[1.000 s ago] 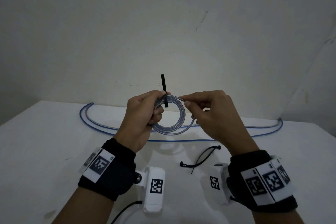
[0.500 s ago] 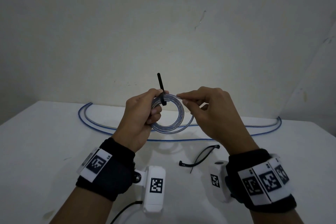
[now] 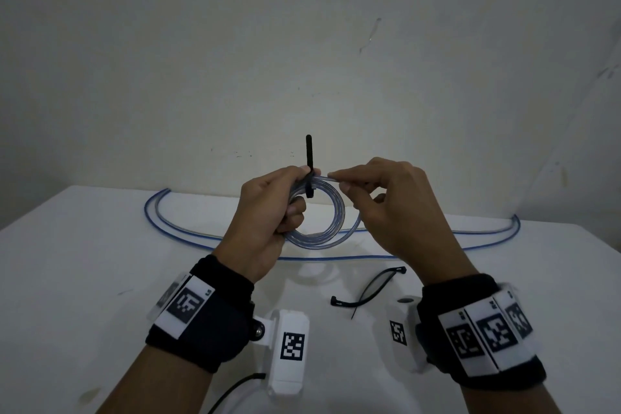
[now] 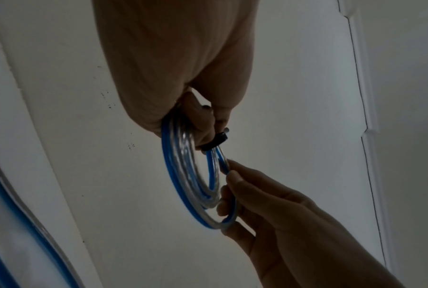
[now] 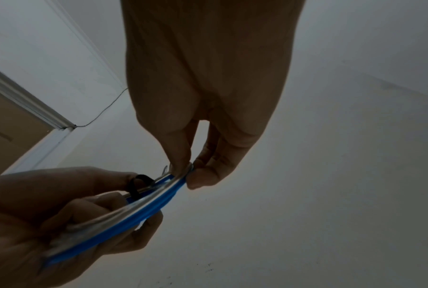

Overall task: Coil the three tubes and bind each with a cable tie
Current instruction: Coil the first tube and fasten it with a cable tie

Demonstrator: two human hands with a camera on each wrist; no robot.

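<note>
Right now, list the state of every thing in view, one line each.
Coiled tube: wound in loops, held off the table.
Cable tie on the coil: wrapped round the loops, tail sticking up.
Left hand: grips the coil.
Right hand: pinches the coil's top.
Loose tubes: uncoiled on the table.
Spare cable ties: lying unused.

Plain indoor room, white table (image 3: 100,279), bare scuffed wall (image 3: 302,44), door frame (image 5: 35,111)
</note>
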